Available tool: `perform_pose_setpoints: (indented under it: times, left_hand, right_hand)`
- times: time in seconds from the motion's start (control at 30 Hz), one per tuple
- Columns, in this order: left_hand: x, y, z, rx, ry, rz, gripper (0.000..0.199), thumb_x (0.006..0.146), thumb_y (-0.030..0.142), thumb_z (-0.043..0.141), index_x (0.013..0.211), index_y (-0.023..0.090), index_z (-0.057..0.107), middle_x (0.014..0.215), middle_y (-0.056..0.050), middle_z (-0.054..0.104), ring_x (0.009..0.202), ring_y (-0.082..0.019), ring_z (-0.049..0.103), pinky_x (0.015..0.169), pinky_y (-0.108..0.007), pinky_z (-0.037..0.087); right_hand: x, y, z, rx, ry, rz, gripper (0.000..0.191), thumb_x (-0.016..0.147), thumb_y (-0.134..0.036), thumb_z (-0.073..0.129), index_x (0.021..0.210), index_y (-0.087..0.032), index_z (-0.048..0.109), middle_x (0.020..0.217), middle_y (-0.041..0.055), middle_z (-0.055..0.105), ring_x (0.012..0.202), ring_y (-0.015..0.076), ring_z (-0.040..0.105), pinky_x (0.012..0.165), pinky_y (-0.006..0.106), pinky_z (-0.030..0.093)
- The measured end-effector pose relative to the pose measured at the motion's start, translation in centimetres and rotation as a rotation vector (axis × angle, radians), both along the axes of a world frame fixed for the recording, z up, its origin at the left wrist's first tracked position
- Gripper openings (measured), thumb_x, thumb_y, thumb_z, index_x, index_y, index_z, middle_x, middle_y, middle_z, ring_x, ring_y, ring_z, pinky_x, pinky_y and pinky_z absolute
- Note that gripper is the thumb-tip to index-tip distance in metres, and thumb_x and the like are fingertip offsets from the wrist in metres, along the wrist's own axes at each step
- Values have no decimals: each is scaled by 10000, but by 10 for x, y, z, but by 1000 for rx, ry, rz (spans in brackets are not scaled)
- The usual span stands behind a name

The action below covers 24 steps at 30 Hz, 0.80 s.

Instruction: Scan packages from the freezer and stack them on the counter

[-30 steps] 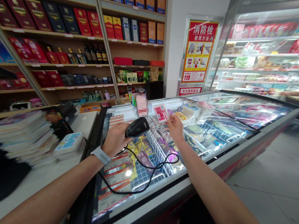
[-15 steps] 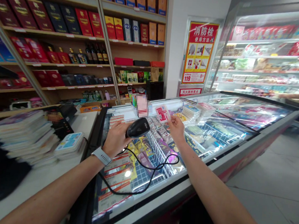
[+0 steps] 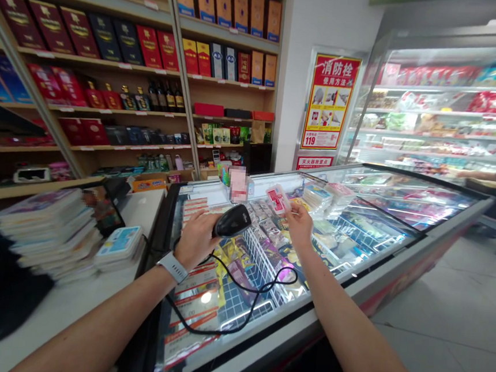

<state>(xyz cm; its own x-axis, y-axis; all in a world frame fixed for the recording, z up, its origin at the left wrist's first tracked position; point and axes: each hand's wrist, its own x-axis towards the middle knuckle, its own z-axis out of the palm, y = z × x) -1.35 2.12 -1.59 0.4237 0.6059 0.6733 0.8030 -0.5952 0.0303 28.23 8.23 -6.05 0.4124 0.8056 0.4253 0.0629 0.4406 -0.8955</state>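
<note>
Head view:

1. The left hand (image 3: 195, 240) wraps its fingers around the grip of a black plastic handheld barcode scanner (image 3: 231, 220), clamped on it, with the scanner's head angled toward the right hand. A white silicone watch band (image 3: 172, 267) circles that wrist.
2. The right hand (image 3: 300, 226) pinches a flat red-and-white pack (image 3: 278, 199) between thumb and fingers, holding it by its lower end, above the freezer and near the scanner.
3. The pack looks light and thin, likely slick and slightly stiff, so its edges seem the safest hold.
4. The scanner looks light and firm; its body offers the surest hold.
5. A thin black coiled cable (image 3: 217, 334) loops down across the glass-topped chest freezer (image 3: 287, 328) and could snag.
6. Stacked pale-blue packs (image 3: 119, 247) sit on the white counter (image 3: 63, 314) to the left.
</note>
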Motion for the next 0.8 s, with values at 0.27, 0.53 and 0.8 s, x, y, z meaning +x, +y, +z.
perform_pose_setpoints:
  times: [0.27, 0.53, 0.8]
  left_hand:
    - [0, -1, 1, -61, -33, -3, 320, 798, 170, 582, 1115, 181, 622, 1080, -110, 742, 1033, -281, 679, 1071, -508, 403]
    - [-2, -1, 1, -93, -47, -7, 334, 770, 161, 610, 1103, 189, 616, 1073, -98, 740, 1022, -275, 685, 1082, -509, 401]
    - [-2, 0, 1, -88, -53, -7, 317, 796, 168, 613, 1112, 199, 607, 1069, -95, 740, 1032, -276, 680, 1083, -503, 395]
  right_hand:
    - [22, -1, 7, 71, 21, -231, 443, 753, -483, 664, 1056, -162, 626, 892, 54, 674, 713, 204, 694, 578, 338, 586]
    - [48, 0, 11, 103, -475, -645, 259, 797, -218, 534, 985, -144, 696, 969, 99, 623, 693, 161, 594, 759, 352, 542]
    - [44, 12, 3, -8, -698, -593, 344, 820, -126, 450, 1060, -183, 690, 1033, 89, 571, 881, 191, 580, 784, 303, 483]
